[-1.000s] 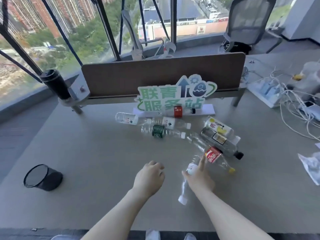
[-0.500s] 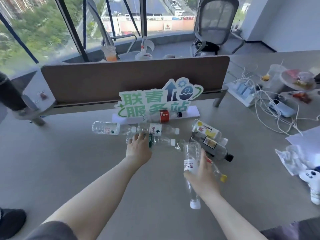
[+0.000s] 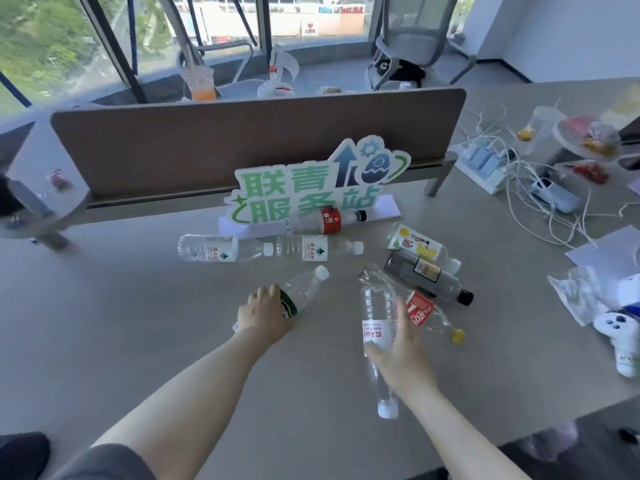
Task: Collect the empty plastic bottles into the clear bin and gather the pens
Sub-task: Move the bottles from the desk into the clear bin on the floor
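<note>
Several empty plastic bottles lie on the grey table (image 3: 138,323). My left hand (image 3: 263,315) is closed around a clear bottle with a green label (image 3: 301,292), its white cap pointing away to the right. My right hand (image 3: 398,351) grips a clear bottle with a red-and-white label (image 3: 377,317), held cap-down above the table. Just right of it lies a red-labelled cola bottle (image 3: 427,313) with a yellow cap. Two clear water bottles (image 3: 221,249) (image 3: 313,247) lie in a row farther back. No clear bin or pens show.
A green-and-white sign (image 3: 311,188) stands before the brown divider (image 3: 242,140), a red-labelled bottle (image 3: 329,220) at its foot. A dark bottle (image 3: 426,275) and a yellow-printed one (image 3: 420,245) lie right. White cables (image 3: 530,202), a plastic bag (image 3: 578,292) and a white controller (image 3: 620,334) crowd the right side.
My left hand reached forward to the bottles, then closed on the green-labelled one and drew it nearer. My right hand lifted its bottle off the table. The view shifted closer and to the right.
</note>
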`<state>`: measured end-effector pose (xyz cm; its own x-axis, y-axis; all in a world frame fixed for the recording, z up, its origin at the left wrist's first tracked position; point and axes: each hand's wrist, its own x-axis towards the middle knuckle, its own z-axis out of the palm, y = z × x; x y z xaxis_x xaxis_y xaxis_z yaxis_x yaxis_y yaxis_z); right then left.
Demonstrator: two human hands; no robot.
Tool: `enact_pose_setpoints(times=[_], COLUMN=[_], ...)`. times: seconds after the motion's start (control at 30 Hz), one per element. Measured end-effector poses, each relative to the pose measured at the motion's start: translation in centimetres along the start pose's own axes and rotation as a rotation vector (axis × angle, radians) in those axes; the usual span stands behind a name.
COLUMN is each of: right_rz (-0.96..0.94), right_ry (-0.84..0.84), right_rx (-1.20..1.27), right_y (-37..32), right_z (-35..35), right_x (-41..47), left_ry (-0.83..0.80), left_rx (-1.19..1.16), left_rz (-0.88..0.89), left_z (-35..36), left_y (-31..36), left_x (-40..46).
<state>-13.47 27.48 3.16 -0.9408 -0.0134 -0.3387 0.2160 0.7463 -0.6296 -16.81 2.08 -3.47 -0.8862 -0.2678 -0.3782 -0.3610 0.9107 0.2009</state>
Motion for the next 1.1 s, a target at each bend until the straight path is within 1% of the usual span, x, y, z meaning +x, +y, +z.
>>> enact_pose_setpoints(times=[0.13, 0.27, 0.33, 0.4, 0.53, 0.6, 0.73, 0.87, 0.93, 1.03, 1.1], right_rz=[-0.134, -0.304, -0.366, -0.460, -0.636, -0.706, -0.867, -0.991, -1.038, -1.084, -1.098], right_ry=[-0.030, -0.147, -0.195, -0.283, -0.434, -0.534, -0.717, -0.840, -0.889, -0.933, -0.950], right_rx=[-0.025, -0.032, -0.035, -0.056, -0.078, -0.071, -0.111, -0.154, -0.188, -0.263, -0.296], right_y=[-2.4, -5.3, -6.4, -7.6, -9.7, -10.5, -11.4, -11.6, -11.4, -11.3, -11.5], right_z=[1.1, 2.4, 3.1, 3.9, 6.4, 7.9, 11.1, 13.5, 14.7, 16.8, 18.5], right_x=[0.2, 0.3, 0.3, -0.5, -3.4, -6.2, -12.4, -17.4, -19.4, -22.3, -24.1], left_ry=[0.134, 0.297, 0.368, 0.460, 0.653, 0.708, 0.755, 0.739, 0.709, 0.620, 0.592], left_rx=[-0.238, -0.426, -0.456, -0.506, -0.566, -0.588, -0.709, -0.863, -0.927, -0.991, -1.047], left_rz=[-0.149, -0.313, -0.352, -0.426, -0.601, -0.706, -0.927, -1.165, -1.258, -1.391, -1.441], left_z=[-0.6, -2.0, -2.6, -2.8, -2.4, -1.3, 2.4, 5.7, 7.7, 10.3, 11.7], left_y=[-1.8, -3.5, -4.0, -4.9, -6.1, -6.8, -8.7, -10.3, -11.3, -13.7, -15.7], left_x=[-4.4, -9.3, -11.6, -14.9, -22.6, -26.9, -35.4, -42.3, -44.9, -47.7, -48.9])
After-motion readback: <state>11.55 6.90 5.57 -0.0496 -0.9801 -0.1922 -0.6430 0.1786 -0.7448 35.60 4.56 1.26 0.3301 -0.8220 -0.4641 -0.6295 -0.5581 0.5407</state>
